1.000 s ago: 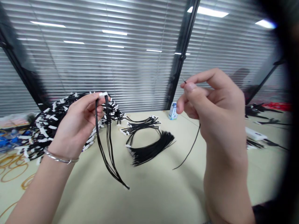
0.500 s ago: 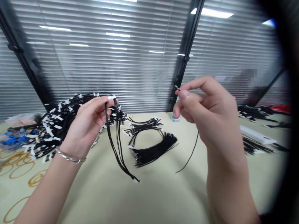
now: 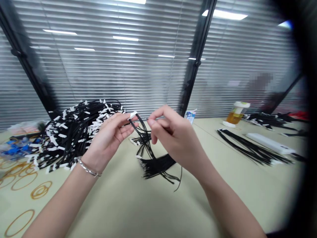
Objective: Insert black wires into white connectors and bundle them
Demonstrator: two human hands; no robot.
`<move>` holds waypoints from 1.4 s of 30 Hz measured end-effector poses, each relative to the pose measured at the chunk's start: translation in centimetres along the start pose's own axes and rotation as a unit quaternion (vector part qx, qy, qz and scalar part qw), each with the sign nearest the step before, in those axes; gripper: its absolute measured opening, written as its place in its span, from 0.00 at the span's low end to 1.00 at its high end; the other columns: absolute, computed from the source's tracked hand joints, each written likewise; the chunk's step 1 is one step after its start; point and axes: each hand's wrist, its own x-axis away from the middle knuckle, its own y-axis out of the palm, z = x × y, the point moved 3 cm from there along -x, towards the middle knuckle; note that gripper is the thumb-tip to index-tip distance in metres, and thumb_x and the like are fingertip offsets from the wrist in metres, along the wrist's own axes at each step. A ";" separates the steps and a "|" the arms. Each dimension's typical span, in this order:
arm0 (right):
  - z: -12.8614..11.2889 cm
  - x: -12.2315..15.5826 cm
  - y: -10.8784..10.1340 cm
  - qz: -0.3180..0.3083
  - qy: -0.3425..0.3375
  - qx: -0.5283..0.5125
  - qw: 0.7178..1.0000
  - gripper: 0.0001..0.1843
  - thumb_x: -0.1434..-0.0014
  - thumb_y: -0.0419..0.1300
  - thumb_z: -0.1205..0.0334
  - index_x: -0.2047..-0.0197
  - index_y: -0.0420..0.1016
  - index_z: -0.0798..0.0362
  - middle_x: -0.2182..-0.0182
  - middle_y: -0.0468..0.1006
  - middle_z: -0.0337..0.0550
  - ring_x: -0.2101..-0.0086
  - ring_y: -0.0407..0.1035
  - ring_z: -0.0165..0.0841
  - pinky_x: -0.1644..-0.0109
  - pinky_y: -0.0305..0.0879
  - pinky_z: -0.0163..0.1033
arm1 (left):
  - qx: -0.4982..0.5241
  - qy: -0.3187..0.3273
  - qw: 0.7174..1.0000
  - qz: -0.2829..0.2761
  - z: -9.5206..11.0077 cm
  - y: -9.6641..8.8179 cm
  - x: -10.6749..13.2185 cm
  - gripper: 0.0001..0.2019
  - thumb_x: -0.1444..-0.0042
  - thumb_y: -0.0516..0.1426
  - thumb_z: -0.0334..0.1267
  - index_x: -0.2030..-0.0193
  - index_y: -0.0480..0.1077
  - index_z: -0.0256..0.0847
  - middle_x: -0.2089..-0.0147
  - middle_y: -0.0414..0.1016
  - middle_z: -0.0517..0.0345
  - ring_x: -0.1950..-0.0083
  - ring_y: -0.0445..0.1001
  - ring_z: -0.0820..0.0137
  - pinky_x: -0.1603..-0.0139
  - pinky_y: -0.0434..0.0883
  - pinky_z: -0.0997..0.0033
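Observation:
My left hand (image 3: 110,138) pinches a small white connector (image 3: 132,115) with several black wires hanging from it. My right hand (image 3: 173,138) is closed in a pinch on the end of a single black wire (image 3: 178,180), its tip held just right of the connector. The two hands are close together above the table. A loose bundle of black wires (image 3: 158,163) lies on the table under them.
A big heap of black wires with white connectors (image 3: 74,132) lies at the left. Rubber bands (image 3: 39,191) lie at the near left. A small carton (image 3: 190,115), a jar with yellow liquid (image 3: 235,114), more black wires (image 3: 250,148) and a white bar (image 3: 267,142) are on the right.
My right hand has come down and to the left with the single wire, up to the connector. My left hand has moved right and tilted the connector towards it.

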 end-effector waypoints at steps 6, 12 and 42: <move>0.5 -0.2 1.3 -0.023 0.016 0.036 0.999 0.05 0.37 0.49 0.59 0.64 0.61 0.49 0.81 0.66 0.28 0.81 0.55 0.22 0.73 0.53 0.30 | 0.003 -0.002 0.999 -0.038 -0.3 0.4 0.4 0.04 0.49 0.63 0.32 0.68 0.73 0.35 0.63 0.77 0.57 0.64 0.77 0.74 0.63 0.75 0.81; 0.7 -0.2 1.6 0.007 -0.003 0.054 0.999 0.04 0.38 0.50 0.61 0.66 0.61 0.51 0.83 0.60 0.27 0.82 0.50 0.21 0.74 0.49 0.29 | 0.006 0.009 0.998 -0.058 -0.1 1.0 1.1 0.05 0.47 0.62 0.33 0.70 0.70 0.36 0.64 0.76 0.60 0.63 0.76 0.75 0.63 0.75 0.81; 1.0 -0.3 2.1 0.020 -0.023 0.182 0.983 0.07 0.40 0.55 0.55 0.65 0.66 0.49 0.84 0.68 0.30 0.85 0.57 0.25 0.82 0.51 0.31 | 0.054 -0.013 0.994 -0.091 -0.5 0.7 2.0 0.07 0.49 0.63 0.37 0.67 0.70 0.38 0.64 0.74 0.59 0.63 0.74 0.73 0.57 0.72 0.71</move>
